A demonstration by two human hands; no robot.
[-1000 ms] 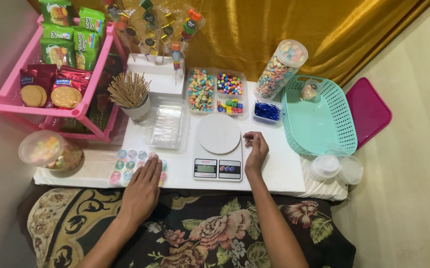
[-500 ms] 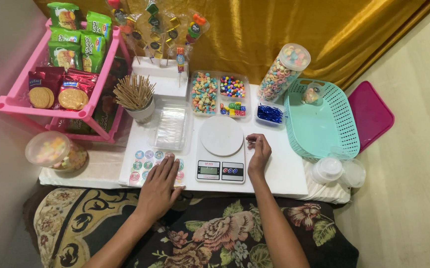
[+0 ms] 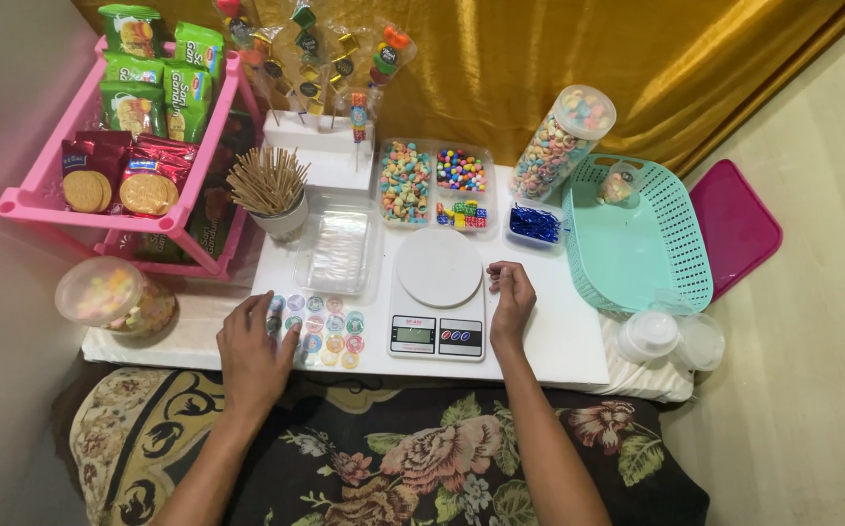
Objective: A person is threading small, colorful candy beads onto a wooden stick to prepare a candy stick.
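Left hand (image 3: 252, 351) lay flat, fingers spread, pinning the sticker sheet (image 3: 323, 329), while the right hand (image 3: 510, 297) rested loosely curled and empty beside the kitchen scale (image 3: 439, 292), steadying nothing.

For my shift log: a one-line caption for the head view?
Left hand on sticker sheet, right hand beside white scale on table.

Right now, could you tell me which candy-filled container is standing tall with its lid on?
The tall clear jar of pastel candy rings beside the teal basket; the other candy containers are low open trays or a squat tub.
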